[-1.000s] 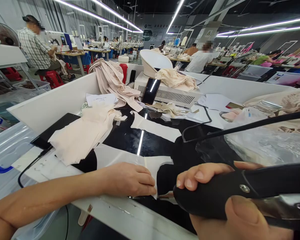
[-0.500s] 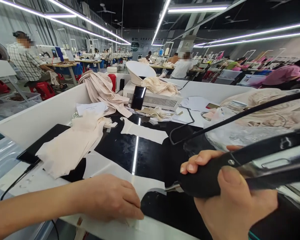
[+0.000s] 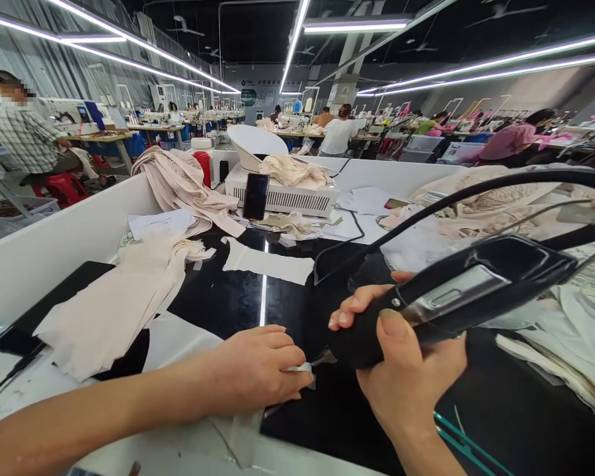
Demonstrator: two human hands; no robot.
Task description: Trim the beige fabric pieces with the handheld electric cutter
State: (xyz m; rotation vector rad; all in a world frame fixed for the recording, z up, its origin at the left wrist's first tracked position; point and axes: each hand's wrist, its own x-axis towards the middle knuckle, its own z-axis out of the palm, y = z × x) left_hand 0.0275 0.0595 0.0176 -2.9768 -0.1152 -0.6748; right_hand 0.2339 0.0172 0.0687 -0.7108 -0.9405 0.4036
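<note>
likely cloth (image 3: 178, 338), glossy black tabletop (image 3: 218, 294), sewing machines (image 3: 62, 114)

Wall lettering (image 3: 277, 83): too small to read | paper (image 3: 158, 225): print illegible | pillar (image 3: 348, 56): triangular sign (image 3: 346, 88)

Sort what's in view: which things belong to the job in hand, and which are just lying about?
In use: black handheld tool, gripped by right hand; white piece under left hand; glossy black surface beneath.

Apparently just lying about: phone; red container; printed paper; white bowl.
</note>
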